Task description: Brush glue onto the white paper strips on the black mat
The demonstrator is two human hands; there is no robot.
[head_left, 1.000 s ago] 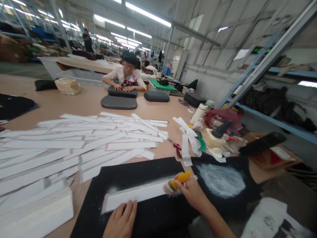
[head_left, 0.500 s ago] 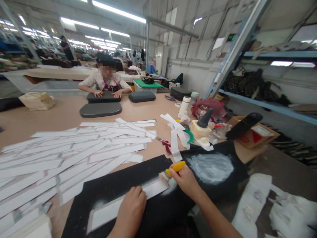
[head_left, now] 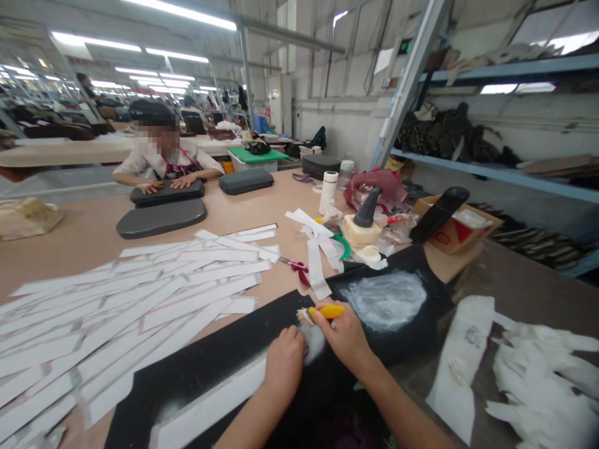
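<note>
My right hand point(head_left: 345, 335) grips a yellow-handled paintbrush point(head_left: 330, 311), its pale bristles pointing left just above the black sheet. Beside it, my left hand point(head_left: 286, 360) is closed with bent fingers over the right end of a white strip point(head_left: 215, 402), whose tip it hides. The strip lies slantwise on the black sheet point(head_left: 219, 349) in front of me. Whitish smears show on the sheet by the brush and at the strip's left end. A broad whitish patch point(head_left: 386, 299) marks the sheet's right part.
Many white strips point(head_left: 140, 299) lie in a loose pile at left. Scissors point(head_left: 297, 265), a white bottle point(head_left: 329, 192) and a tub with a dark cone point(head_left: 367, 212) stand beyond the sheet. Across the table a person presses hands on dark padded pieces point(head_left: 166, 194). Crumpled white scraps point(head_left: 538, 380) lie at right.
My left hand has slid from the strip's middle to its right end. The brush has lifted off the strip's end and shifted slightly up and left. The view has turned a little right.
</note>
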